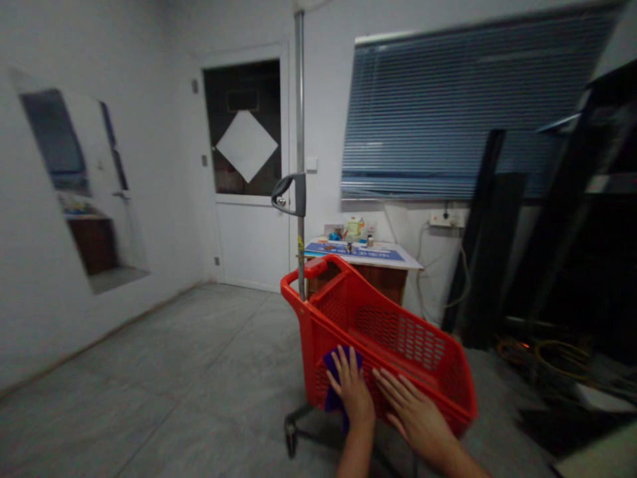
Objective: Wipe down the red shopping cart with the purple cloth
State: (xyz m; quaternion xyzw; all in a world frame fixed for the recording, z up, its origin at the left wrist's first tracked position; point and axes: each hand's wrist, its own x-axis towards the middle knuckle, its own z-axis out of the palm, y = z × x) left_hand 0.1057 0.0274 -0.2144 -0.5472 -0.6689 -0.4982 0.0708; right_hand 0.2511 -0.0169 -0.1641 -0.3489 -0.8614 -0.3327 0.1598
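Cart: a shopping cart (313, 355) in bright red plastic, standing on the grey concrete floor (199, 385) in front of the person, slightly right of centre in the view.
Basket shape: deep and long, with rows of small openings in its walls; the rim slopes down from the handle end towards the right.
Cart surface: mostly one even red, glossier along the rim and duller inside; the near wall is partly hidden by the hands.
Cart handle: a rounded red loop (314, 267) at the high end, on the left.
Undercarriage: dark grey legs, with one caster (290, 439) showing at lower left.
Cloth: a purple cloth (330, 399), rumpled, lying against the near outer wall and hanging below the basket's lower edge.
Left hand: the left hand (355, 393) lies over the cloth, fingers spread wide; I cannot tell whether it also pinches the fabric.
Right hand: the right hand (417, 413) is at the same wall, just right of the cloth, fingers straight and fairly close together, grasping nothing visible.
Pole: a metal pole (300, 99) rises upright at the handle end, bearing a grey looped grip (300, 196).
Behind the cart: a worktop (411, 263) with a blue printed sheet (365, 252) and small items, below blue blinds (438, 119).
Left background: a white door (253, 242), and a mirror (94, 199) on the wall.
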